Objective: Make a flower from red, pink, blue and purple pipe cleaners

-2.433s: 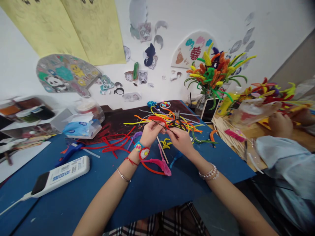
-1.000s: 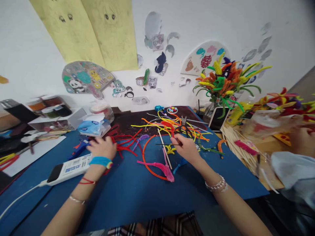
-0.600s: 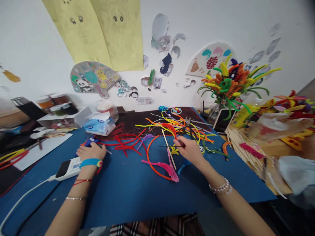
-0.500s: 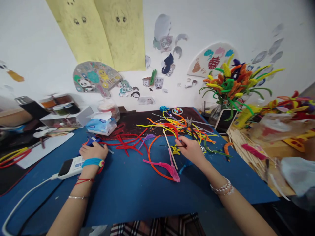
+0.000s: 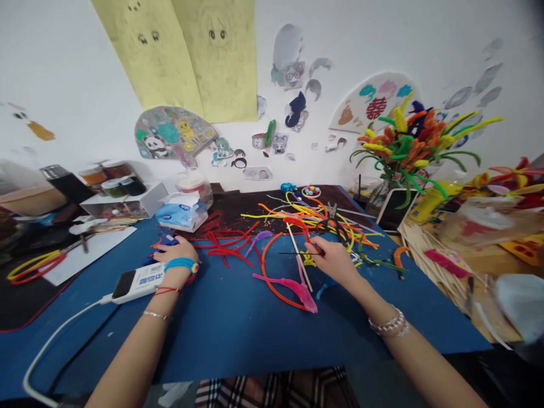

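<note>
My left hand [image 5: 177, 252] lies over a blue hot glue gun [image 5: 169, 241], its fingers closed on the gun's upper part. My right hand [image 5: 334, 262] pinches a thin black rod [image 5: 295, 253] between its fingertips. Just beside that hand stands a thin wooden stick [image 5: 300, 258]. Red pipe cleaners [image 5: 225, 255] lie between my hands, with an orange loop [image 5: 272, 277] and a pink pipe cleaner [image 5: 300, 292] below the rod. Behind them is a tangle of yellow and orange pipe cleaners [image 5: 306, 218], with pliers [image 5: 331, 212] on top.
A white power strip [image 5: 138, 285] lies left on the blue mat [image 5: 238, 345]. Behind it stand a tissue pack [image 5: 181, 216] and a shelf of jars [image 5: 123, 195]. A vase of pipe-cleaner flowers [image 5: 399, 147] and loose wooden sticks [image 5: 429, 255] sit right, near a co-worker's pale sleeve [image 5: 518, 303].
My left hand has let go of the black rod and moved left onto the glue gun. My right hand keeps the rod. The view has tilted and shifted.
</note>
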A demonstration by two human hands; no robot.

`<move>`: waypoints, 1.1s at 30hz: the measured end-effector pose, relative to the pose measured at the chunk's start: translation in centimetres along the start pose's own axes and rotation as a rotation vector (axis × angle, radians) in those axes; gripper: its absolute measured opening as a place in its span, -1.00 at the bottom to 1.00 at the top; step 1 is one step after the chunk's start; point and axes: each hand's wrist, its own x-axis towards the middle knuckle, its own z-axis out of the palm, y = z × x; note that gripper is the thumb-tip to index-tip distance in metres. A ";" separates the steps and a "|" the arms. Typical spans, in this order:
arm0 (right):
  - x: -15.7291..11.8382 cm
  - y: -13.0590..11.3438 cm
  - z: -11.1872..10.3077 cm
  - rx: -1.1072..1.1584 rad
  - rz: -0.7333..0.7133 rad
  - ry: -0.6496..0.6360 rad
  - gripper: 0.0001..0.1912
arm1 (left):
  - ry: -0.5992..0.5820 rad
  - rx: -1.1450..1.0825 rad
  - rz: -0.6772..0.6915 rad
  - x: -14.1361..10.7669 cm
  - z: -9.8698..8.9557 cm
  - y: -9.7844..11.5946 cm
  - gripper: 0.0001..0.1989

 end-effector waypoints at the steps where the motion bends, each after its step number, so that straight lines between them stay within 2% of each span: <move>1: 0.0 0.0 0.0 0.000 0.000 -0.002 -0.76 | 0.003 -0.012 -0.024 0.1 0.2 0.5 -0.32; 3: 0.0 0.0 -0.1 0.000 -0.002 -0.003 -0.75 | 0.017 -0.046 -0.053 -0.1 0.4 1.5 -0.37; 6: 0.1 0.0 -0.3 0.001 -0.008 -0.003 -0.74 | 0.048 -0.126 0.014 -1.6 -0.1 2.6 -0.46; 9: 0.2 0.0 -0.4 0.006 -0.017 -0.013 -0.73 | 0.089 -0.236 0.184 -4.4 -1.5 3.6 -0.53; 12: 0.1 -0.2 -0.3 0.022 -0.046 -0.042 -0.74 | 0.078 -0.394 0.419 -7.8 -3.2 5.2 -0.56; 14: -0.1 -0.6 -0.2 0.035 -0.074 -0.066 -0.75 | -0.016 -0.521 0.582 -9.8 -4.1 6.7 -0.59; 17: -0.2 -1.0 0.0 0.045 -0.095 -0.074 -0.75 | -0.292 -0.728 0.784 -12.1 -4.8 9.4 -0.74; 19: -0.3 -1.1 0.0 0.045 -0.092 -0.060 -0.75 | -0.476 -0.879 0.857 -12.9 -5.1 11.1 -0.75; 22: -0.3 -0.9 -0.1 0.037 -0.073 -0.031 -0.74 | -0.613 -1.079 0.883 -13.3 -5.5 13.5 -0.76; 26: -0.1 -0.5 -0.2 0.028 -0.050 -0.006 -0.74 | -0.681 -1.274 0.874 -13.5 -5.8 15.4 -0.84; 33: 0.2 -0.9 0.1 0.037 -0.043 -0.016 -0.74 | -0.761 -1.430 0.742 -13.9 -4.2 15.9 -0.73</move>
